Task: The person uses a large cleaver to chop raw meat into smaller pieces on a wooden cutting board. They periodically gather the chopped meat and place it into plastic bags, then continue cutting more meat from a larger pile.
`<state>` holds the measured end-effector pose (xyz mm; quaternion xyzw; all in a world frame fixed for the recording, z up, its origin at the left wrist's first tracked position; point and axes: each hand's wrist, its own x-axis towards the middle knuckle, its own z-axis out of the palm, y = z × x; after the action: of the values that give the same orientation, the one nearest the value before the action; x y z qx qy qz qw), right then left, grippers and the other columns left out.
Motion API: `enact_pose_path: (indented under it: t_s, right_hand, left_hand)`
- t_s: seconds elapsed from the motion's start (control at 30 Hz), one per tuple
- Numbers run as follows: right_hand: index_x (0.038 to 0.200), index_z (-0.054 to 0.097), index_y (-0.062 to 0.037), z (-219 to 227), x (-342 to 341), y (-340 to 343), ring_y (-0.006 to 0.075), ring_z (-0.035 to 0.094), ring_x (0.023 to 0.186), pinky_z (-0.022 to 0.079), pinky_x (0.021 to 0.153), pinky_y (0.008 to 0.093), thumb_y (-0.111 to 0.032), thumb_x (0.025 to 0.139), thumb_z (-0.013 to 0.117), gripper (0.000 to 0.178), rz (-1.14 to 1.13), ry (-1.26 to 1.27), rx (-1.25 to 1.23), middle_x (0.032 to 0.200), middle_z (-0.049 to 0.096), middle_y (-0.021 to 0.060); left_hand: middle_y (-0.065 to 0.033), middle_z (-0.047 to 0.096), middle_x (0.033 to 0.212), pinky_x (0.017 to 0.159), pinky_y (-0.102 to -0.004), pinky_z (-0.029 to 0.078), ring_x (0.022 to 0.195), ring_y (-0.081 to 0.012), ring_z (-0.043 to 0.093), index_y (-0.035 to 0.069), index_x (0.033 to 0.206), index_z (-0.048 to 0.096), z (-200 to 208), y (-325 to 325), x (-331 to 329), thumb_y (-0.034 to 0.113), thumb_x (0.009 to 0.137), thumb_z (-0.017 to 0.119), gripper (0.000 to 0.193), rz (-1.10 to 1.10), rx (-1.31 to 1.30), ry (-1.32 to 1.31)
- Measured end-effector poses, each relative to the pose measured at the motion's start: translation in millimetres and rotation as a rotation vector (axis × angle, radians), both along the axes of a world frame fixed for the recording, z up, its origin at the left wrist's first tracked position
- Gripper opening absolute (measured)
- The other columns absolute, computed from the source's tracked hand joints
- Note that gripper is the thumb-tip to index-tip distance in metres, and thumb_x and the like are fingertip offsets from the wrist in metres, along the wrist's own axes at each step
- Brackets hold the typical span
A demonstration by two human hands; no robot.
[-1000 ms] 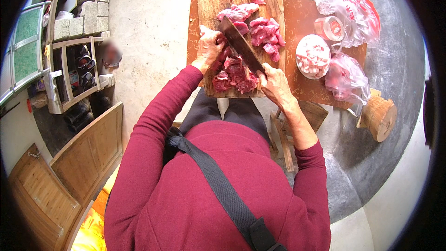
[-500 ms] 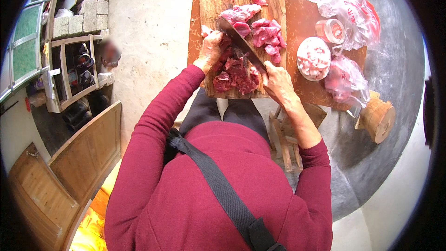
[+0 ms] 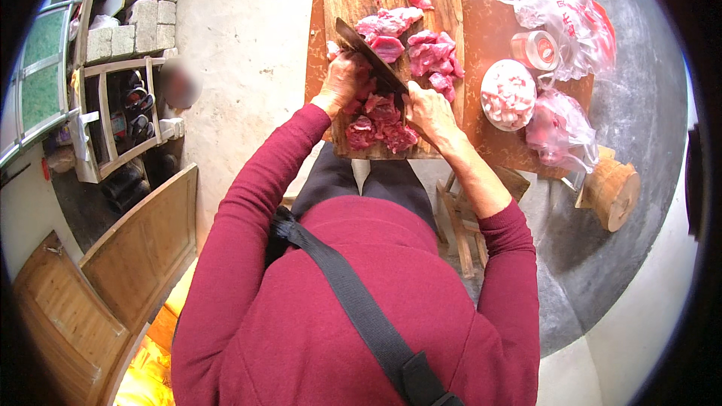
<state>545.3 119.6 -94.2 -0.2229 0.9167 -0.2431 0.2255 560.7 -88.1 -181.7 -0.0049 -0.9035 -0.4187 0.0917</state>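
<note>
A wooden cutting board [image 3: 340, 1] lies on the reddish-brown table, with raw red meat on it. My right hand [image 3: 432, 114] is closed round the handle of a long dark-bladed kitchen knife [image 3: 370, 53], which slants up and left across the board. My left hand [image 3: 345, 80] presses with curled fingers on a piece of meat just left of the blade; the hand and knife hide much of that piece. Chunks of dark red meat [image 3: 383, 122] lie at the near side. Paler pink pieces [image 3: 435, 59] are heaped to the right, and a larger pink slab [image 3: 391, 21] sits beyond the blade.
Right of the board stand a white bowl of diced pale meat [image 3: 508, 95], a clear jar [image 3: 535, 50] and plastic bags [image 3: 553, 11]. A round wooden block [image 3: 613, 194] is by the table's right corner. A wooden rack [image 3: 120, 116] stands on the left.
The knife and my right hand have shifted up and left, so the blade's tip reaches further left over the board. My left hand stays nearly in place on the meat.
</note>
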Motion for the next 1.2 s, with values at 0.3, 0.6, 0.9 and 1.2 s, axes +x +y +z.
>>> enact_pose_path:
  t_s: [0.3, 0.6, 0.9, 1.2]
  right_hand:
    - [0.091, 0.053, 0.0, 26.5, 10.2, 41.2, 0.0432, 0.059, 0.073, 0.046, 0.062, 0.0478, -0.01, 0.082, 0.051, 0.014, -0.127, -0.048, -0.122, 0.074, 0.058, 0.0262]
    - [0.089, 0.056, 0.0037, 56.6, 64.4, 92.0, 0.0193, 0.052, 0.047, 0.041, 0.047, 0.0323, -0.015, 0.086, 0.057, 0.019, -0.564, -0.067, -0.343, 0.062, 0.056, 0.0181]
    - [0.082, 0.056, 0.0007, 61.2, 150.2, 147.6, 0.007, 0.047, 0.044, 0.037, 0.041, 0.0245, -0.013, 0.089, 0.057, 0.015, -1.146, 0.029, -0.624, 0.054, 0.051, 0.0004]
    - [0.081, 0.053, 0.0006, 75.5, 160.9, 153.4, 0.007, 0.044, 0.041, 0.035, 0.037, 0.0236, -0.012, 0.09, 0.055, 0.016, -1.286, 0.04, -0.723, 0.054, 0.049, 0.0007]
  left_hand:
    - [-0.0075, 0.062, 0.1, 0.082, -0.0247, 0.05, 0.09, -0.0134, 0.06, 0.0, 0.105, 0.057, 69.2, -21.6, -4.4, 0.009, 0.087, 0.06, 0.021, 0.074, 1.324, -0.543]
    - [-0.0105, 0.061, 0.105, 0.089, -0.0284, 0.049, 0.097, -0.0188, 0.06, -0.002, 0.109, 0.057, 94.2, 28.0, -34.8, 0.01, 0.087, 0.06, 0.025, -0.167, 1.334, -0.587]
    - [-0.0046, 0.065, 0.09, 0.075, -0.0243, 0.049, 0.082, -0.0098, 0.06, -0.002, 0.099, 0.063, 102.6, 203.6, -77.1, 0.012, 0.081, 0.068, 0.023, -0.512, 0.997, -0.492]
    - [-0.0144, 0.064, 0.079, 0.069, -0.036, 0.05, 0.076, -0.0305, 0.063, 0.005, 0.085, 0.068, 66.4, 244.1, -83.3, 0.006, 0.07, 0.067, 0.015, -0.344, 0.1, -0.013]
